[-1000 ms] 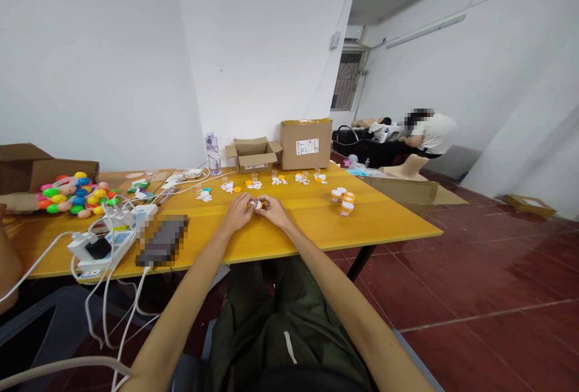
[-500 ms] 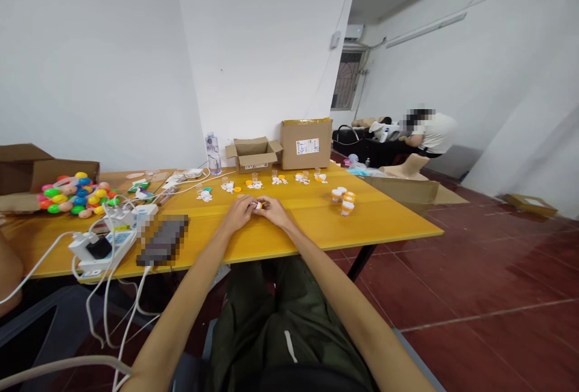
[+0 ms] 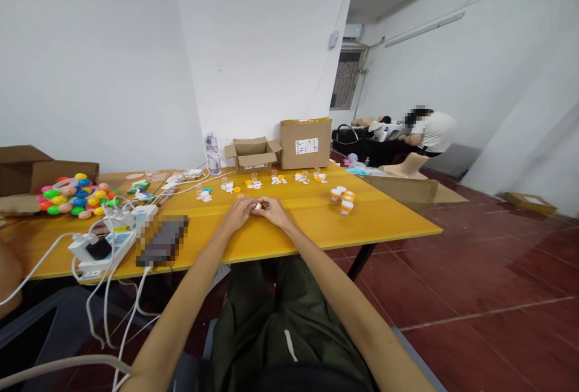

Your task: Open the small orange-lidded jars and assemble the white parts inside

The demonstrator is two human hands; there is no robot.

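Near the front edge of the yellow table [image 3: 298, 232], my left hand [image 3: 239, 213] and my right hand [image 3: 275, 212] meet around a small jar [image 3: 257, 206] with white and orange parts. Fingers of both hands are closed on it and cover most of it. Beyond them runs a row of small clear cups, with piles of small white pieces [image 3: 254, 185] and orange lids [image 3: 237, 189] beside them; one lid [image 3: 207, 190] is teal. To the right stands a cluster of several similar jars [image 3: 347, 205], clear with white and orange tops, some stacked.
Left of my arms lie a phone [image 3: 163, 241], a power strip [image 3: 120, 244] with tangled white cables, and a heap of coloured balls [image 3: 75, 196]. Cardboard boxes [image 3: 305, 145] and a water bottle [image 3: 212, 154] line the back. Another person [image 3: 436, 129] bends over a far table.
Both hands stay together on the small jar at the same spot, with only a slight shift of the fingers. The cups and stacked jars have not moved.
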